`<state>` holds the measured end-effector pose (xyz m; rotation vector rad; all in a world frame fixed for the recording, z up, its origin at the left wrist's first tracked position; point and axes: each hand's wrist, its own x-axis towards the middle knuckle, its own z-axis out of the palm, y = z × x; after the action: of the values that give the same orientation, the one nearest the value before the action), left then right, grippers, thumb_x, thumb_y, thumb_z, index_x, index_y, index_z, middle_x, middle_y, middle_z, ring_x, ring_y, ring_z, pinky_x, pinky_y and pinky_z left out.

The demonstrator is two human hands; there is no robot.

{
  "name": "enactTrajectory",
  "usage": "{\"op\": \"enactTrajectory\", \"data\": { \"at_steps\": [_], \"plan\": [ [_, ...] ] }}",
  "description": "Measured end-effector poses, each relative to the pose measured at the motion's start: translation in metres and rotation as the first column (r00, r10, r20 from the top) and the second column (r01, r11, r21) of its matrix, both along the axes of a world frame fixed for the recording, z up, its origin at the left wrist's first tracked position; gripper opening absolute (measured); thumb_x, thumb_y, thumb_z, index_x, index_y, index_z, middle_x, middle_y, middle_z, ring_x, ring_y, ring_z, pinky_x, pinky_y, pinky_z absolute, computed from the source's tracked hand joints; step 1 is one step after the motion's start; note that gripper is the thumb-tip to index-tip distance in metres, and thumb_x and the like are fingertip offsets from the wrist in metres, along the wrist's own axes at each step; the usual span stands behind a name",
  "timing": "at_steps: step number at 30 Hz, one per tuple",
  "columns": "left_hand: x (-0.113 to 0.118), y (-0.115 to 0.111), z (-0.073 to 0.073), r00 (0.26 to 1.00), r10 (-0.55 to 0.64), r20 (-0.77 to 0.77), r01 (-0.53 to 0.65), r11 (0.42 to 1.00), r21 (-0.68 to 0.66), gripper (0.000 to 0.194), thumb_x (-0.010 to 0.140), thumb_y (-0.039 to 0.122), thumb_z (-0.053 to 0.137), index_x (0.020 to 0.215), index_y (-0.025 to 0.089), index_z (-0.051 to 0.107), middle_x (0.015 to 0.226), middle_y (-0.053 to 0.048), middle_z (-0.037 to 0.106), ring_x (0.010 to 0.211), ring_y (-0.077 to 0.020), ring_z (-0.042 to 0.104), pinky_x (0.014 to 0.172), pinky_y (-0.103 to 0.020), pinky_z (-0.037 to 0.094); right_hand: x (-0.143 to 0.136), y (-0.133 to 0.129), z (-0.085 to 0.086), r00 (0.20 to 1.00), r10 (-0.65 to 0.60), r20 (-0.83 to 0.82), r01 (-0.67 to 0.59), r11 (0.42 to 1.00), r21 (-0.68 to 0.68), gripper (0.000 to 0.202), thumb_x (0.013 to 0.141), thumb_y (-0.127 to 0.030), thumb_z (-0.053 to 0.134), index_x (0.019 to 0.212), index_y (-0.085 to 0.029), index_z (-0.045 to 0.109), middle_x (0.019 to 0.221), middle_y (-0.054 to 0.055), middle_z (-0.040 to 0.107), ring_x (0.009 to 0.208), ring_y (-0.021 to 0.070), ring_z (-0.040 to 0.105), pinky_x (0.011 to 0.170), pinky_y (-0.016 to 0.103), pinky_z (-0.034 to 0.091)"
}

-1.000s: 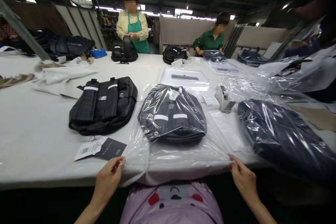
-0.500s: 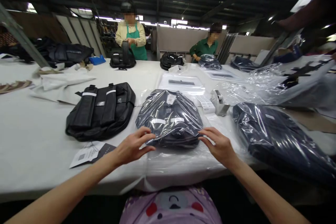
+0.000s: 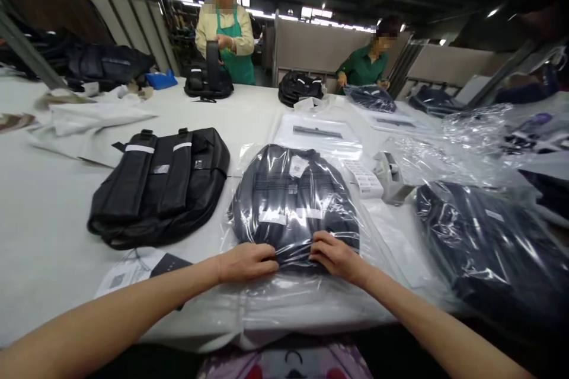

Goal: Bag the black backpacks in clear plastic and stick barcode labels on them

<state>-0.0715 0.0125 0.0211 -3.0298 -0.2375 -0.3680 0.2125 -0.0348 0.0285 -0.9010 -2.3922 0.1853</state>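
A dark backpack lies inside a clear plastic bag on the white table, straight in front of me. My left hand and my right hand rest side by side on the near edge of the backpack, fingers curled and pinching the plastic film against it. The loose open end of the bag spreads toward me over the table's edge. A white tag shows through the film near the backpack's top.
An unbagged black backpack lies to the left, with paper cards near it. A bagged backpack sits at right, beside a tape dispenser and label sheet. Two people work across the table with more bags.
My hands went from the bag's open corners at the table edge up onto the backpack, then drew together at its near edge. The view tilted down and closer.
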Motion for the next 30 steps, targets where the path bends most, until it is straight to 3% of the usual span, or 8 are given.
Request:
{"op": "enactTrajectory", "data": {
  "at_steps": [3, 7, 14, 17, 22, 25, 28, 30],
  "plan": [
    [-0.003, 0.006, -0.005, 1.000, -0.020, -0.021, 0.021, 0.999, 0.042, 0.024, 0.095, 0.026, 0.036, 0.098, 0.020, 0.059, 0.079, -0.002, 0.056, 0.064, -0.0145, 0.049, 0.054, -0.024, 0.033, 0.004, -0.005, 0.000, 0.998, 0.025, 0.050, -0.024, 1.000, -0.004, 0.015, 0.085, -0.028, 0.054, 0.093, -0.016, 0.056, 0.094, 0.009, 0.052, 0.089, 0.0171, 0.053, 0.077, 0.029, 0.049],
    [-0.007, 0.013, -0.003, 0.984, -0.174, -0.023, 0.175, 0.977, 0.120, 0.022, 0.094, 0.019, 0.036, 0.104, 0.019, 0.056, 0.076, -0.002, 0.057, 0.063, -0.0150, 0.049, 0.054, -0.027, 0.033, 0.007, -0.004, -0.007, 0.969, 0.076, 0.236, -0.101, 0.991, 0.093, 0.015, 0.089, -0.022, 0.046, 0.084, -0.016, 0.058, 0.079, 0.005, 0.053, 0.073, 0.0144, 0.049, 0.066, 0.027, 0.043],
    [-0.001, 0.003, 0.015, 0.955, -0.295, 0.025, 0.284, 0.936, 0.210, 0.017, 0.090, 0.011, 0.044, 0.102, 0.017, 0.055, 0.079, -0.002, 0.058, 0.062, -0.0125, 0.050, 0.052, -0.029, 0.033, 0.012, 0.000, -0.017, 0.924, 0.105, 0.369, -0.158, 0.981, 0.115, 0.023, 0.092, -0.017, 0.037, 0.084, -0.017, 0.059, 0.072, 0.001, 0.051, 0.066, 0.0135, 0.042, 0.063, 0.029, 0.034],
    [0.003, -0.009, 0.015, 0.969, -0.246, -0.031, 0.248, 0.960, 0.131, 0.019, 0.094, 0.016, 0.040, 0.106, 0.013, 0.054, 0.085, -0.005, 0.060, 0.066, -0.0120, 0.051, 0.056, -0.028, 0.037, 0.012, -0.001, -0.015, 0.920, 0.105, 0.377, -0.159, 0.980, 0.117, 0.022, 0.093, -0.018, 0.038, 0.086, -0.016, 0.059, 0.072, 0.001, 0.051, 0.067, 0.0135, 0.041, 0.064, 0.029, 0.034],
    [0.004, -0.038, 0.002, 0.995, 0.005, -0.100, 0.013, 0.984, 0.176, 0.034, 0.090, 0.007, 0.038, 0.123, 0.009, 0.045, 0.106, -0.013, 0.058, 0.084, -0.0195, 0.054, 0.067, -0.031, 0.043, 0.012, 0.000, -0.012, 0.916, 0.105, 0.386, -0.169, 0.976, 0.135, 0.021, 0.092, -0.019, 0.039, 0.086, -0.016, 0.059, 0.070, 0.001, 0.051, 0.065, 0.0137, 0.041, 0.062, 0.030, 0.033],
    [0.009, -0.053, 0.019, 0.997, 0.028, -0.071, -0.020, 0.994, 0.111, 0.031, 0.087, 0.010, 0.044, 0.118, 0.012, 0.047, 0.094, -0.011, 0.059, 0.070, -0.0190, 0.054, 0.057, -0.031, 0.042, 0.012, 0.000, -0.010, 0.919, 0.106, 0.379, -0.175, 0.973, 0.153, 0.022, 0.093, -0.019, 0.039, 0.086, -0.017, 0.060, 0.069, 0.000, 0.051, 0.064, 0.0137, 0.041, 0.061, 0.030, 0.033],
    [0.019, -0.051, 0.050, 0.981, -0.189, 0.046, 0.183, 0.977, 0.109, 0.017, 0.089, 0.017, 0.043, 0.101, 0.012, 0.055, 0.079, -0.007, 0.057, 0.061, -0.0156, 0.048, 0.049, -0.030, 0.038, 0.012, 0.001, -0.008, 0.924, 0.115, 0.365, -0.188, 0.967, 0.173, 0.022, 0.093, -0.019, 0.039, 0.085, -0.016, 0.060, 0.068, 0.000, 0.051, 0.063, 0.0137, 0.042, 0.059, 0.030, 0.033],
    [0.027, -0.038, 0.063, 0.966, -0.246, 0.081, 0.234, 0.963, 0.133, 0.018, 0.091, 0.018, 0.040, 0.093, 0.015, 0.057, 0.074, -0.005, 0.055, 0.059, -0.0148, 0.046, 0.047, -0.031, 0.034, 0.012, 0.001, -0.008, 0.926, 0.118, 0.359, -0.193, 0.964, 0.181, 0.023, 0.093, -0.019, 0.039, 0.084, -0.016, 0.060, 0.068, 0.000, 0.052, 0.063, 0.0139, 0.042, 0.059, 0.030, 0.033]
  ]
}}
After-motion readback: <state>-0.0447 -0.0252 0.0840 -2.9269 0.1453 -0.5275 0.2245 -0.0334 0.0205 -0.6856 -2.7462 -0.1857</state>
